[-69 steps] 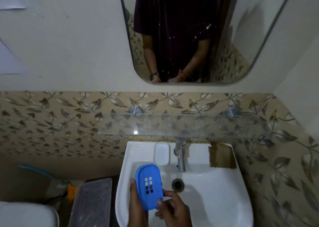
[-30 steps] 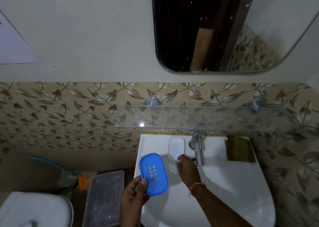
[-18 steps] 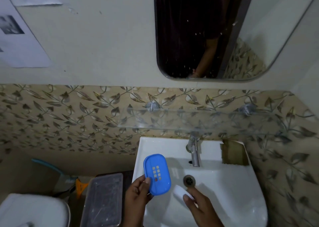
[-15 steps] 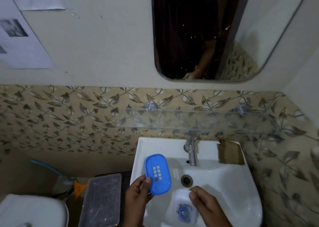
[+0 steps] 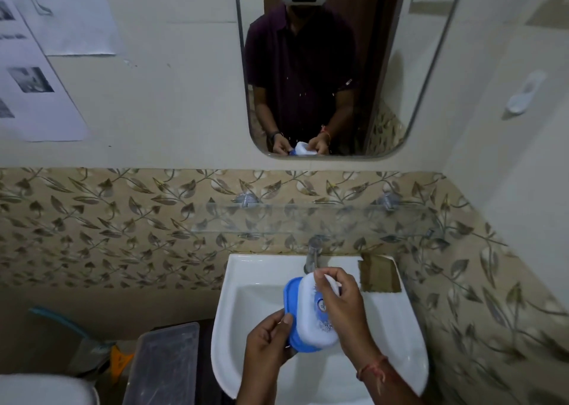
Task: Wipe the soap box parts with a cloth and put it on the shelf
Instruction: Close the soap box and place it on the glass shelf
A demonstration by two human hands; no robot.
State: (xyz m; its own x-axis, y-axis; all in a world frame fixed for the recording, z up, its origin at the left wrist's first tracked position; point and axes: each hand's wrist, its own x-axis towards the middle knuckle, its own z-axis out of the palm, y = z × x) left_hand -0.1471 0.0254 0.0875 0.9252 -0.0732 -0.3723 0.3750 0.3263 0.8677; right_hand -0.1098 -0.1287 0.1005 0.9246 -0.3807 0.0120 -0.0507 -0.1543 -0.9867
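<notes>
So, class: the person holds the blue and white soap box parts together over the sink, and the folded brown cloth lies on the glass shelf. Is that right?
Not quite. The head view shows the brown cloth lying on the sink rim, right of the tap; the rest stands.

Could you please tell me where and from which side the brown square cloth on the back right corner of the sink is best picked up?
The brown square cloth lies flat on the white ceramic sink's back right ledge, beside the metal tap. Probably best to come from above and in front and pinch its near edge or front corner: that side faces the basin, while the wall closes off the back and right.
</notes>
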